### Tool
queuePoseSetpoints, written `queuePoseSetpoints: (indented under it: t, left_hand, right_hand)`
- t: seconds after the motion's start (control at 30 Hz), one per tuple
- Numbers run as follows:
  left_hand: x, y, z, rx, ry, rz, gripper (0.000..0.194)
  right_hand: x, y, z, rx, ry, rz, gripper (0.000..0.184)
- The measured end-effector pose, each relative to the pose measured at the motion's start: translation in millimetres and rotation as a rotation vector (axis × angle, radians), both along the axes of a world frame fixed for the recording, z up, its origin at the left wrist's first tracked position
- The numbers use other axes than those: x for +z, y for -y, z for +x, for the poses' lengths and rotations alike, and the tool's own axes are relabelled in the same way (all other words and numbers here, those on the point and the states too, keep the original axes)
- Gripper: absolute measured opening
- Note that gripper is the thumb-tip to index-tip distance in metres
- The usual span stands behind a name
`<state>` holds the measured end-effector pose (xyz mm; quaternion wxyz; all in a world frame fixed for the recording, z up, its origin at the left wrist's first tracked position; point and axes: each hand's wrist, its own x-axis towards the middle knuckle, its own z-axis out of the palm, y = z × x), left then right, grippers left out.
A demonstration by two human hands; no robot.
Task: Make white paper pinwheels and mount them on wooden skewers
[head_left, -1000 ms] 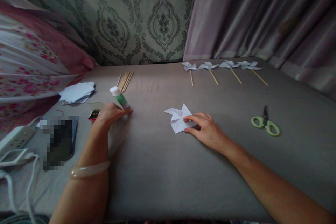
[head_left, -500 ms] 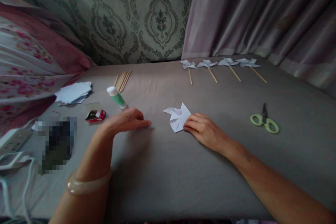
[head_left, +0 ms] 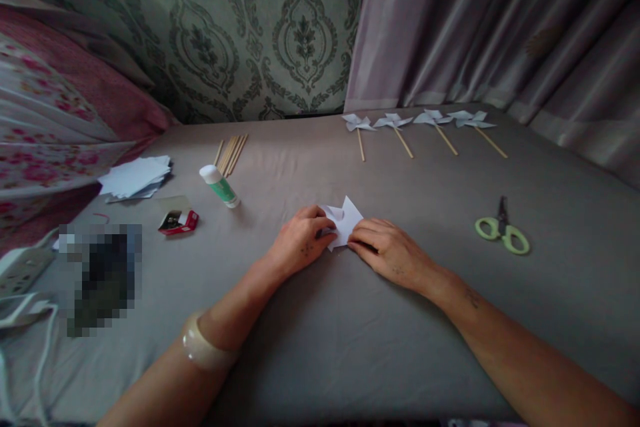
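A white paper pinwheel (head_left: 345, 223), without a stick, lies on the cloth-covered table between my hands. My left hand (head_left: 307, 237) has its fingers closed on the left side of the paper, hiding part of it. At the lower right edge, my right hand (head_left: 383, 243) pinches the same pinwheel. A glue stick (head_left: 220, 187) with a white cap stands to the left of my left hand. Further left is a small open red box (head_left: 179, 221) with small metal pieces inside. Scissors (head_left: 503, 230) with pale green handles lie right of my right hand.
Several finished pinwheels (head_left: 395, 121) on sticks lie in a row at the back right. Several wooden sticks (head_left: 233, 155) and a stack of white paper (head_left: 137, 177) lie at the back left. A power strip (head_left: 27, 267) with white cables sits at the left edge, near a blurred dark object (head_left: 105, 280).
My left hand has moved right from beside the glue stick and closed on the pinwheel's left side. My right hand has stayed on its right edge.
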<state>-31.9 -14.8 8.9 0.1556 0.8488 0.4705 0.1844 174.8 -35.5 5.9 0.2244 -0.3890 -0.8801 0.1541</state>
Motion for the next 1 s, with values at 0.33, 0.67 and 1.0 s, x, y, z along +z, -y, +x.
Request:
queuePoseSetpoints:
  t: [0.33,0.67,1.0]
  left_hand:
    - [-0.8,0,0,0.001,0.003,0.021,0.019]
    - [-8.7,-2,0,-0.03,0.063,0.089,0.015]
    - [-1.5,1,2,-0.063,0.049,0.095,0.014]
  right_hand:
    - [1.4,1,-13,-0.244,-0.195,-0.103,0.014]
    - [-6.2,-1,-21,-0.404,-0.088,-0.054,0.014]
    - [-1.8,1,-28,-0.518,0.028,-0.034,0.016]
